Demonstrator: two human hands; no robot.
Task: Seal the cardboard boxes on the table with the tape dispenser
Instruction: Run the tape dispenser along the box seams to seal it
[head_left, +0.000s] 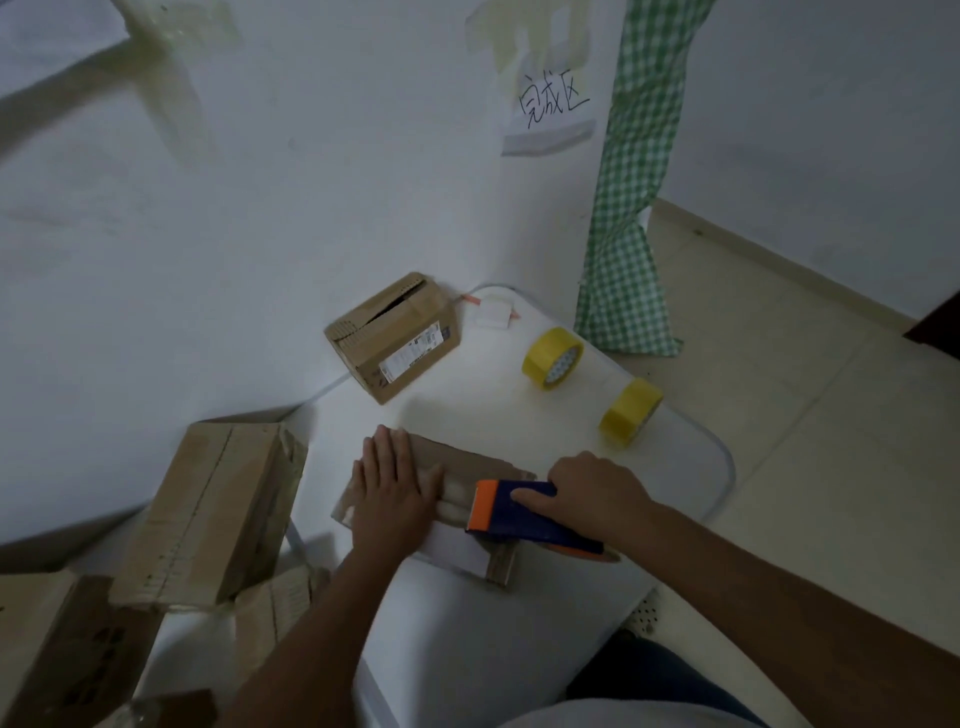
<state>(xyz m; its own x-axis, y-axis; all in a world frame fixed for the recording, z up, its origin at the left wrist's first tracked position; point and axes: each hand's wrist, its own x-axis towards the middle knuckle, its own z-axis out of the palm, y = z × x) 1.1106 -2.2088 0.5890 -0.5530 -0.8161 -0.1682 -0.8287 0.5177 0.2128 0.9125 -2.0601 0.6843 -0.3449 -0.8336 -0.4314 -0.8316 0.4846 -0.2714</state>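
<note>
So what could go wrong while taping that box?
The left hand lies flat on the flat box right ahead of the tape dispenser that the right hand grips, so its edge might catch the fingers. One yellow tape roll stands near the table edge and could roll off.

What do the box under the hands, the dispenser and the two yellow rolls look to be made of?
Box: brown corrugated cardboard, matte, worn edges. Tape dispenser: apparently hard plastic, smooth blue body with an orange end. Yellow rolls and: likely glossy plastic packing tape, light showing through the wound layers.
</note>
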